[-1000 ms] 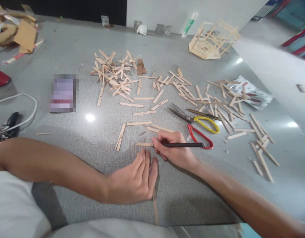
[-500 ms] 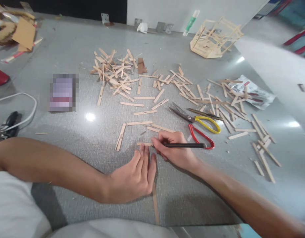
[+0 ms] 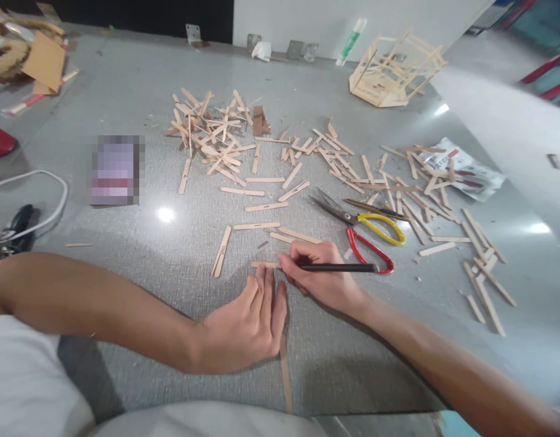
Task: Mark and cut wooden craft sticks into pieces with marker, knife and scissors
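Note:
My right hand (image 3: pixel 320 273) is closed around a slim black pen (image 3: pixel 339 267); its writing tip is hidden by my fingers. A short wooden craft stick (image 3: pixel 264 265) lies flat on the grey table under the fingertips of my left hand (image 3: pixel 250 318), which press it down. My right fingers touch or cover its right end. Below my left hand, a longer brown strip (image 3: pixel 285 376) runs toward the table's near edge. Just beyond my hands lie loose craft sticks (image 3: pixel 256 226), some with dark marks. Scissors (image 3: pixel 348 217) with one yellow and one red handle rest open beyond my right hand.
A heap of craft sticks (image 3: pixel 216 130) lies at the back, and more are strewn to the right around a plastic packet (image 3: pixel 480 179). A wooden stick frame (image 3: pixel 384 85) stands at the back right. On the left are a white cable (image 3: pixel 64 194) and a blurred-out object (image 3: pixel 113 170).

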`<state>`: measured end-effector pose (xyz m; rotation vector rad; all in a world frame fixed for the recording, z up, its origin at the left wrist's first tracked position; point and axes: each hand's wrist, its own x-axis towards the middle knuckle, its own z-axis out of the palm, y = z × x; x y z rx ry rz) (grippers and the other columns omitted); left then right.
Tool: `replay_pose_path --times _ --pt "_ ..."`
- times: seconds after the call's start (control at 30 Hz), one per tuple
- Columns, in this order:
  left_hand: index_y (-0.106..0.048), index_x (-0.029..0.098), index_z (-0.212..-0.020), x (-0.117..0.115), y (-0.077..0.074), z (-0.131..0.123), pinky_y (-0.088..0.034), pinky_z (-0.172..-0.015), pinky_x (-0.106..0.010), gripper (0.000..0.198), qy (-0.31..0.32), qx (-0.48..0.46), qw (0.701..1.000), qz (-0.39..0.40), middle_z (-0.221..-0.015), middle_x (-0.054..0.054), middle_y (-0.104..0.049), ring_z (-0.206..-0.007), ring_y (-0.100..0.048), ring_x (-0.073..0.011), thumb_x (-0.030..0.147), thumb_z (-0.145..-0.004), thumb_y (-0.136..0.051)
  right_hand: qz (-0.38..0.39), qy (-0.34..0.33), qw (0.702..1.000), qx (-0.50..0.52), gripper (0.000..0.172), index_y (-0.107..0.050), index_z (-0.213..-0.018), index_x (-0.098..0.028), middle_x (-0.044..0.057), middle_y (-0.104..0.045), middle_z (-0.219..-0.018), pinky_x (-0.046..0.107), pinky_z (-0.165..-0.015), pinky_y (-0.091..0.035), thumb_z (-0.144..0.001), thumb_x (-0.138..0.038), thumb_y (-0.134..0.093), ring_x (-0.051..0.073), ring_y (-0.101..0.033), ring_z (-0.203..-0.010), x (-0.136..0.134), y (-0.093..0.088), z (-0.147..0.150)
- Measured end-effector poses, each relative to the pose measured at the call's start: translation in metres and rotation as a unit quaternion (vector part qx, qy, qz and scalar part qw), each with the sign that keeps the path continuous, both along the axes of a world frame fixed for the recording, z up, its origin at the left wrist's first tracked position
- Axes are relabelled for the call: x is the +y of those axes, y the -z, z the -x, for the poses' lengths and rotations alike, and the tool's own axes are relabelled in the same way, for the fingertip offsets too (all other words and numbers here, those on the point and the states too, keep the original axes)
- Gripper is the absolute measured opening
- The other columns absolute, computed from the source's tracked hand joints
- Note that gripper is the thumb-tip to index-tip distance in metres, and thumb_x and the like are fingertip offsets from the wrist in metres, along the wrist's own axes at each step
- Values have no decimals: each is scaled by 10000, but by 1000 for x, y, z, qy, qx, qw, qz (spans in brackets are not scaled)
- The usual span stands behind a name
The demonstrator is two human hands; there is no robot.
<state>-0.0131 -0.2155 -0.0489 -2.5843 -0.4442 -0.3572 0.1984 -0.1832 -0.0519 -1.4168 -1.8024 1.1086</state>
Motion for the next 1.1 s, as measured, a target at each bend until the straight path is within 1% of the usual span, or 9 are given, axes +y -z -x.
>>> replay_pose_path --times 0.27,0.33,0.43,0.53,0.6,0.73,0.83,0.93,1.1 --pt "-678 -81 -1216 1 -1 -1 -596 -877 -379 391 0 2 1000 -3 -1125 -267 -764 -1052 -775 -326 166 -970 -502 -20 -9 1000 -8 484 -404 -588 -226 -62 -428 -467 254 -443 -291 -995 -388 -611 80 -356 -445 0 1 -1" --pt "-679 -74 -1222 1 0 -1 -595 -878 -377 395 -1 1 1000 -4 -1125 -260 -766 -1050 -776 -320 172 -972 -496 -4 -6 1000 5 483 -417 -590 -224 -62 -441 -460 243 -427 -301 -990 -399 -622 75 -374 -427 0 2 -2" --pt "-681 -68 -1225 0 0 0 -588 -884 -382 397 -4 3 1000 -7 -1133 -259 -764 -1059 -773 -319 175 -970 -499 63 2 996 62 474 -456 -601 -223 -48 -523 -470 226 -382 -334 -962 -450 -662 74 -431 -376 2 -1 -2" --pt "-676 -75 -1234 0 1 1 -579 -892 -397 412 -8 4 1000 -7 -1157 -273 -752 -1078 -766 -331 181 -959 -507 112 28 987 113 471 -498 -607 -213 -26 -591 -491 215 -349 -334 -918 -501 -704 67 -434 -334 6 -8 -3" --pt "-676 -78 -1234 0 1 1 -572 -902 -401 421 -7 3 1000 -5 -1164 -276 -749 -1091 -760 -335 187 -951 -513 119 55 982 137 482 -523 -596 -207 -20 -592 -475 211 -338 -323 -909 -527 -702 61 -411 -317 10 -14 -6" --pt "-687 -49 -1230 0 2 2 -565 -903 -397 406 -6 -3 1000 -17 -1148 -257 -762 -1086 -763 -321 196 -949 -525 110 118 970 181 506 -520 -581 -214 -9 -604 -482 211 -302 -293 -850 -587 -732 54 -367 -305 17 -22 -16" --pt "-701 -40 -1199 0 4 2 -571 -876 -382 386 23 -23 999 -31 -1088 -240 -782 -1023 -781 -301 192 -952 -516 77 145 970 181 518 -493 -585 -221 -10 -606 -485 209 -301 -289 -832 -596 -751 53 -366 -306 17 -24 -19" --pt "-702 -49 -1181 0 5 1 -579 -864 -377 386 31 -38 998 -27 -1080 -242 -783 -996 -786 -299 184 -953 -495 48 123 982 137 503 -485 -589 -219 -6 -615 -500 214 -326 -312 -862 -544 -755 63 -411 -323 11 -21 -16" --pt "-676 -57 -1209 0 5 1 -576 -909 -397 372 -3 -14 1000 -19 -1155 -268 -757 -1071 -767 -327 172 -954 -531 38 23 998 51 471 -484 -603 -222 -48 -524 -446 232 -385 -342 -952 -471 -679 79 -429 -363 0 -8 -5"
